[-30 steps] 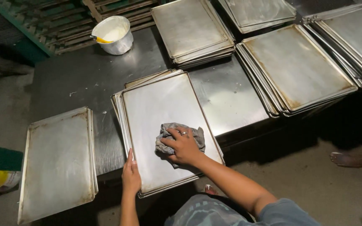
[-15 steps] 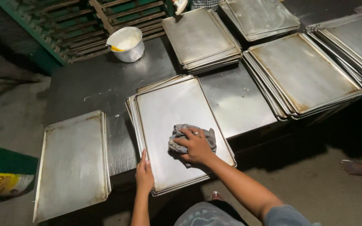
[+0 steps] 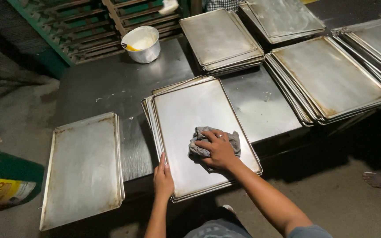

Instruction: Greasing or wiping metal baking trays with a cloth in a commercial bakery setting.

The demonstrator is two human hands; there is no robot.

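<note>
Pressing down on a grey rag (image 3: 214, 145), your right hand (image 3: 219, 152) has its fingers spread and curled over the cloth, gripping it against the top baking tray (image 3: 199, 132). That tray sits on a small pile of trays near the front edge of the dark metal surface (image 3: 106, 83), right in front of you. Your left hand (image 3: 163, 176) lies flat and loose on the near left rim of the tray, holding nothing, just resting there.

The rag looks soft and floppy, so it will bunch up; I think it is best held from the top, as you do now. The tray looks thin, stiff and smooth, maybe slippery, and it could slide on the trays under it. Its raised rim looks like the best place to grab.

Another tray (image 3: 84, 167) hangs partly off the left of the surface. More tray stacks (image 3: 331, 75) sit to the right and at the back. A white bowl (image 3: 141, 43) with something pale and yellow in it stands at the far side
</note>
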